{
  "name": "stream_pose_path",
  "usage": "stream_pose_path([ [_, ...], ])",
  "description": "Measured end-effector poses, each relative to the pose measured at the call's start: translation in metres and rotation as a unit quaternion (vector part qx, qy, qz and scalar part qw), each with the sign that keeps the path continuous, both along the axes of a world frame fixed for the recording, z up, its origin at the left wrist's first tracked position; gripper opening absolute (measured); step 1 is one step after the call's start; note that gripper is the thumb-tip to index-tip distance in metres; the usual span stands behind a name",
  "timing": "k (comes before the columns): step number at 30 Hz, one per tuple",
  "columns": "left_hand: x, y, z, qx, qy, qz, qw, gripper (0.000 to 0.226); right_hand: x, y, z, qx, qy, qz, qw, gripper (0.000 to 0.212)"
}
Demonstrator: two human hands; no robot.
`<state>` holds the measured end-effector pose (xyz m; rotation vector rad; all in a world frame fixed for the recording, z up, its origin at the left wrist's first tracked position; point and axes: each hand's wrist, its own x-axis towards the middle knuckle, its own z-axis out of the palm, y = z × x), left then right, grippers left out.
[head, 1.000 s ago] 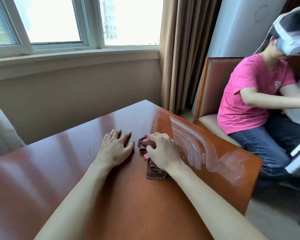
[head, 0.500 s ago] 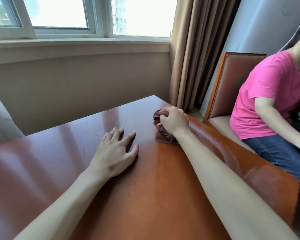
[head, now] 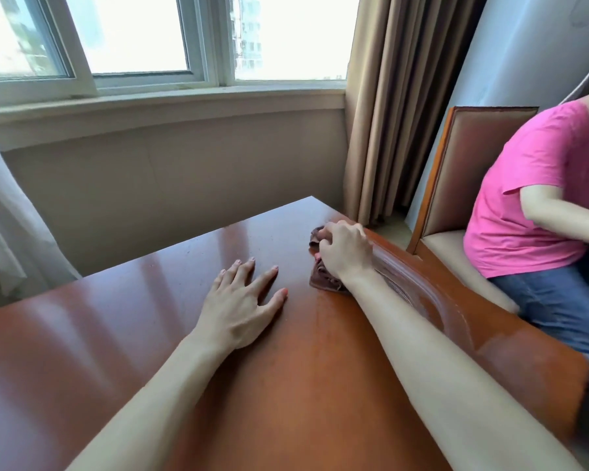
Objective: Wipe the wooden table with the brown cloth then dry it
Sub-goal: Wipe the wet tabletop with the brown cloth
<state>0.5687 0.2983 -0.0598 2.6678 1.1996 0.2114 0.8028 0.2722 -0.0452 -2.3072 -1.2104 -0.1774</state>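
Head view shows the right hand [head: 346,254] far out on the wooden counter [head: 303,385], near its far right corner. Its fingers are curled down over a bunched brown cloth [head: 323,278] and grip it against the counter top; the cloth sticks out from under the hand on the near side and a little at the fingertips, with a small pink patch visible at the hand's left edge. The right forearm runs back along the counter's right side toward the camera.

The left hand [head: 242,300] lies flat on the counter, palm down, fingers straight and slightly spread, holding nothing. It sits to the left of the cloth and nearer the camera, close to it but not touching.

Curved wet streaks [head: 432,300] shine on the counter between the right forearm and the right edge. The rest of the top is glossy and reflects the window [head: 170,39] in pale bands.

Beyond the counter's right edge stands a chair [head: 483,171] with a brown padded back and an orange wooden frame. A second person in a pink shirt [head: 527,185] and blue jeans sits there, one arm reaching off to the right. A tan curtain [head: 398,107] hangs in the corner behind, and a sheer white curtain [head: 7,226] hangs at the left.
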Motion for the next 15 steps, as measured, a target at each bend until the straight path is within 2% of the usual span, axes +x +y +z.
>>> stream_pose_path([
  [5, 0.011, -0.016, 0.012, 0.061, 0.064, 0.021, 0.996, 0.062, -0.075, -0.1, 0.005, -0.011, 0.013, 0.061, 0.998, 0.027],
  [10, 0.005, -0.041, 0.018, 0.017, 0.015, 0.023, 0.999, 0.064, -0.119, -0.179, 0.008, 0.0, 0.038, 0.12, 0.992, 0.029],
  [15, -0.009, -0.048, 0.006, 0.002, -0.05, 0.01, 0.999, 0.076, -0.1, -0.164, 0.012, 0.023, 0.067, 0.11, 0.991, 0.035],
])
